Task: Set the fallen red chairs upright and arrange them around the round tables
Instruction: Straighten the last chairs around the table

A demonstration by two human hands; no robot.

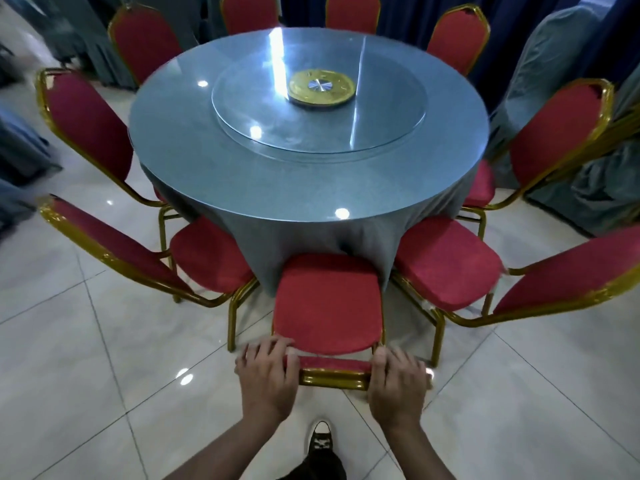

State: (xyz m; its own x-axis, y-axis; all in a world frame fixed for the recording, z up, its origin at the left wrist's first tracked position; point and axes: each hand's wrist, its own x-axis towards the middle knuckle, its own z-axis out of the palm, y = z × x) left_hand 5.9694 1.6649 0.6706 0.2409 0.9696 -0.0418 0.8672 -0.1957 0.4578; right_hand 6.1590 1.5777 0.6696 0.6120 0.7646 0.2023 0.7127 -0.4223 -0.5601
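A red chair (327, 303) with a gold frame stands upright right in front of me, its seat facing the round table (242, 174). My left hand (266, 375) and my right hand (398, 382) both grip the top of its backrest, one at each end. Its front edge touches the grey tablecloth. Several more red chairs stand upright around the table, among them one at near left (207, 258) and one at near right (446, 261).
A glass turntable (263, 109) with a gold hub (322, 87) sits on the table. Grey-draped furniture (568, 71) crowds the right and the left (20, 147). Dark blue curtains hang behind. Glossy white floor tiles (86, 393) surround me; my shoe (320, 441) shows below.
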